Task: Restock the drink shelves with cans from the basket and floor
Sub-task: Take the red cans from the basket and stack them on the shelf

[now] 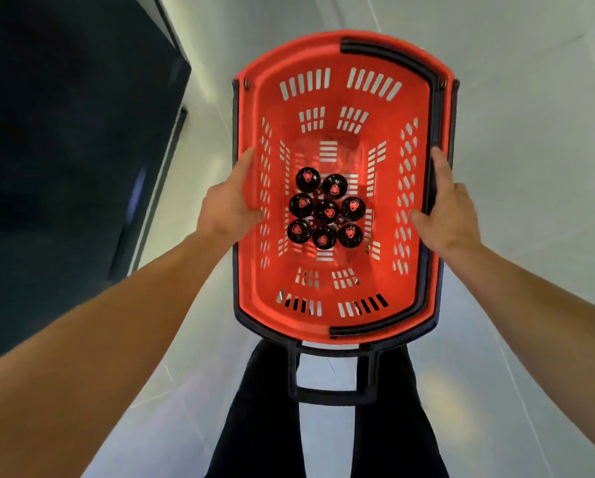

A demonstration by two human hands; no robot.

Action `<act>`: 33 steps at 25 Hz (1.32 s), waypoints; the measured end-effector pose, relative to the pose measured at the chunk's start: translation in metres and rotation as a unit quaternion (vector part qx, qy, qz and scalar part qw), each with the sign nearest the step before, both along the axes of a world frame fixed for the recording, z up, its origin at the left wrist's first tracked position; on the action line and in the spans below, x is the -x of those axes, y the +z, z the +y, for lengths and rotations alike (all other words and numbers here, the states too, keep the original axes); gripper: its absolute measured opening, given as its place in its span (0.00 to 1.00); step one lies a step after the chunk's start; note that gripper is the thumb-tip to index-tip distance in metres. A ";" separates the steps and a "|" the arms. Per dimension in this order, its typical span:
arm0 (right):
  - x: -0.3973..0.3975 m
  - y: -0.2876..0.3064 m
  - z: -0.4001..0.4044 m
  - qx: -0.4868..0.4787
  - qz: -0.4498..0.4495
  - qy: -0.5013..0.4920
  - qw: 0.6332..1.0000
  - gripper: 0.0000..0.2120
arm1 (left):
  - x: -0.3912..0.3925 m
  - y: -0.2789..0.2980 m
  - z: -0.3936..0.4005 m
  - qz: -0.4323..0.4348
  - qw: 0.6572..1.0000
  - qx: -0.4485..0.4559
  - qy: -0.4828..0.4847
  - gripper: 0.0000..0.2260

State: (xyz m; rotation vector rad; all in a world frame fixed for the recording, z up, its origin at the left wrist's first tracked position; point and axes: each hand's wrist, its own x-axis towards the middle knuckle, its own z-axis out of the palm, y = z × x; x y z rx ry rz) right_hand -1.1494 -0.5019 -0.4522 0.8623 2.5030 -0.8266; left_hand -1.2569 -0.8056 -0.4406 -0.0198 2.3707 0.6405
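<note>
A red plastic basket [337, 53] with slotted walls and black handles fills the middle of the head view, seen from straight above. Several black-topped cans [326, 209] stand upright in a tight cluster on its floor. My left hand [230, 205] grips the basket's left rim, thumb inside the wall. My right hand [451, 208] grips the right rim and the black handle lying along it, thumb inside. Both hands hold the basket above the floor. The drink shelves themselves are not visible.
A dark cabinet or unit [65, 139] runs along the left side, its edge close to the basket. Pale tiled floor [530, 132] stretches ahead and to the right. My legs in dark trousers [254, 426] show below the basket.
</note>
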 end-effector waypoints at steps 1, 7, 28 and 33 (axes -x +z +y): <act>-0.017 0.020 0.008 -0.007 0.001 -0.033 0.999 0.45 | 0.002 0.020 0.013 0.010 0.999 -0.002 -0.033 0.43; -0.144 0.120 0.036 -0.015 0.034 -0.206 0.978 0.46 | -0.010 0.128 0.107 0.060 0.967 0.006 -0.248 0.48; -0.678 0.254 0.193 -0.080 0.070 -0.605 0.789 0.44 | -0.451 0.265 0.564 0.085 0.718 -0.065 -0.688 0.47; -0.784 0.267 0.249 -0.087 0.056 -0.669 0.736 0.45 | -0.570 0.268 0.672 0.084 0.643 -0.093 -0.755 0.48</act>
